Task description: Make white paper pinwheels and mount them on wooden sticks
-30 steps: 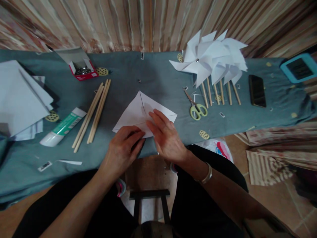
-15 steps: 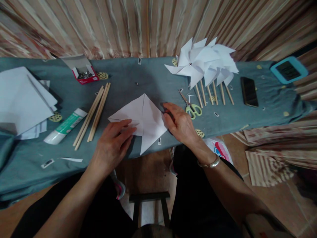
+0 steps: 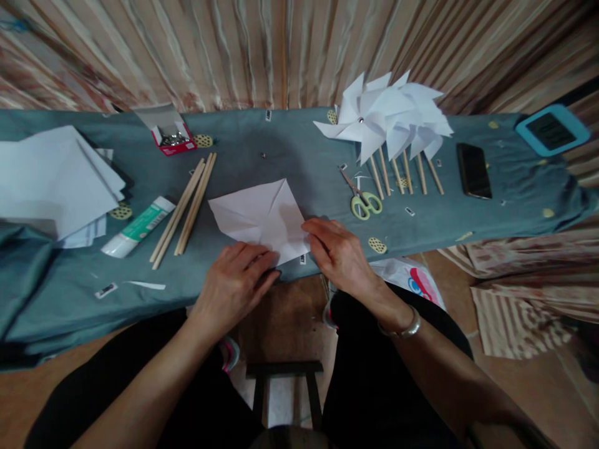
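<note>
Fingers (image 3: 324, 227) of the right hand (image 3: 344, 255) are pinching the right edge of creased white paper (image 3: 264, 209) on the cloth-covered desk (image 3: 299, 143), between sticks (image 3: 194, 204) and scissors (image 3: 362, 198); the left hand (image 3: 236, 274) is touching the paper's near edge, its grip unclear.

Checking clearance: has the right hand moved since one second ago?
Yes: judged against the scissors, the right hand has moved right, closer to them.

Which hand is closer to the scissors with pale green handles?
The right hand: it is below and slightly left of the scissors with pale green handles in the picture. The left hand is farther left, at the creased white paper's near edge.
</note>
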Motion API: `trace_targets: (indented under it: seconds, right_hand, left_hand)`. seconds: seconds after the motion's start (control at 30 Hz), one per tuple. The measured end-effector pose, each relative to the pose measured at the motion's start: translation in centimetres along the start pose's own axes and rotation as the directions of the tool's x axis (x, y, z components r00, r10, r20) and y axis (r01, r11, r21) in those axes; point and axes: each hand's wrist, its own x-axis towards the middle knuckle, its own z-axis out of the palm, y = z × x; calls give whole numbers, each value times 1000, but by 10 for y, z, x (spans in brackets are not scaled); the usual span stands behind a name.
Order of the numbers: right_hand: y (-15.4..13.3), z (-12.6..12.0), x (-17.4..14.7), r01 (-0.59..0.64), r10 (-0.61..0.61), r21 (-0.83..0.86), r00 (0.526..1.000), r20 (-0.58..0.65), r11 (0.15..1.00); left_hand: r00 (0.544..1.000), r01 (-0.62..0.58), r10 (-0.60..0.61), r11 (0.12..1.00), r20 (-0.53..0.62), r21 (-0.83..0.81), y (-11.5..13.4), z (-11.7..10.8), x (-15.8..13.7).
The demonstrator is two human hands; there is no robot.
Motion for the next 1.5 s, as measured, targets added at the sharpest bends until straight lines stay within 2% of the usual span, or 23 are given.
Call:
trace_targets:
  seconds: [0.17,0.47,0.67,0.83,1.0,1.2,1.5]
  right_hand:
    - [2,-1,0,14,-14,39,1000,4,999]
    - [10,-8,-1,-75,63,171,995,75,982]
    - [13,-11,-2,-170,125,374,982,142,912]
    - [10,-16,-1,-194,117,475,975,186,858]
    - [5,-9,7,-193,124,439,976,179,877]
    - [-2,12,20,-142,120,336,989,86,931]
    - [-4,26,25,-126,123,253,992,26,959]
  left_hand:
    - [1000,-15,15,1000,-7,4,0,1,-2]
    - [999,-37,37,998,6,45,4,-4,1]
    - [999,-41,41,999,-1,16,4,-4,0]
    - [998,-58,58,998,0,-30,4,-5,-7]
    - [999,-45,45,997,-7,-59,7,-6,-7]
    - [1000,2,-4,997,-22,-79,9,-3,-7]
    - [999,42,-36,984,39,-174,8,-3,-9]
